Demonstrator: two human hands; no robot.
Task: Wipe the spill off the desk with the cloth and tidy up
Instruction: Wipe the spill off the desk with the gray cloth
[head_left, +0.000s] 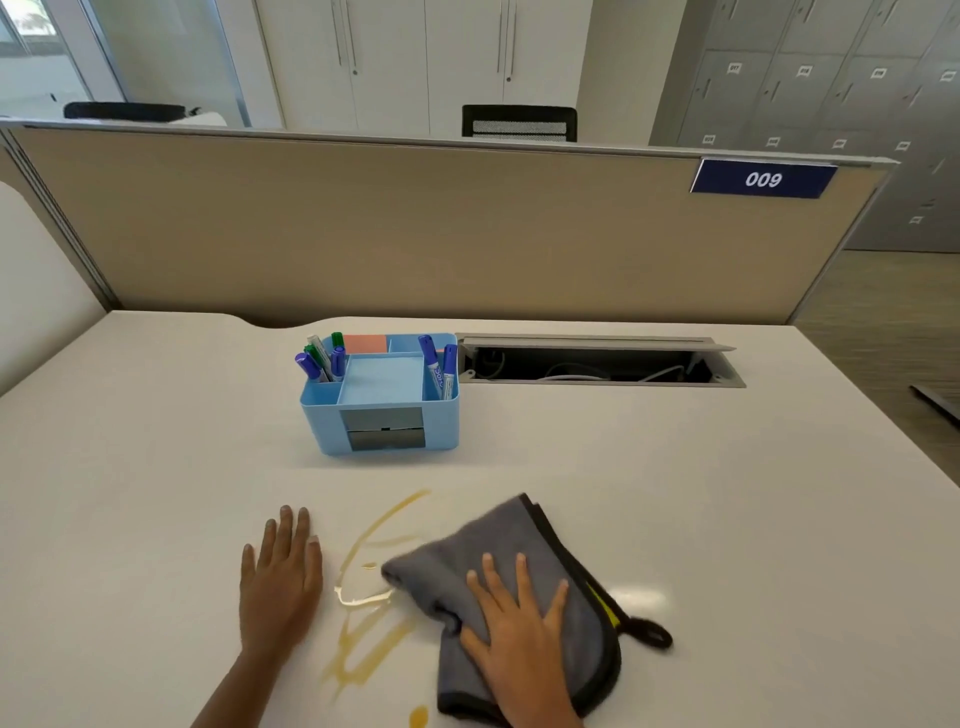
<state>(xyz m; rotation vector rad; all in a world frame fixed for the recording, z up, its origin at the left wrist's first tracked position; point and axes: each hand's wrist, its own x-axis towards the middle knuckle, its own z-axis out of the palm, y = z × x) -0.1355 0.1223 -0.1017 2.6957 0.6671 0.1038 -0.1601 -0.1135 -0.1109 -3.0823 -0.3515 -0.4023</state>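
Observation:
A grey cloth (498, 545) with a black edge and a hanging loop lies folded on the white desk (727, 493), near the front edge. My right hand (519, 639) presses flat on the cloth, fingers spread. A yellow-brown spill (363, 639) runs in thin streaks and smears just left of the cloth, touching its left edge, with one more drop (418, 717) at the bottom. My left hand (280, 577) rests flat on the bare desk left of the spill, holding nothing.
A blue desk organiser (382, 421) with several markers and sticky notes stands behind the spill. To its right an open cable tray (597, 364) is sunk into the desk. A beige partition (415, 234) closes off the back.

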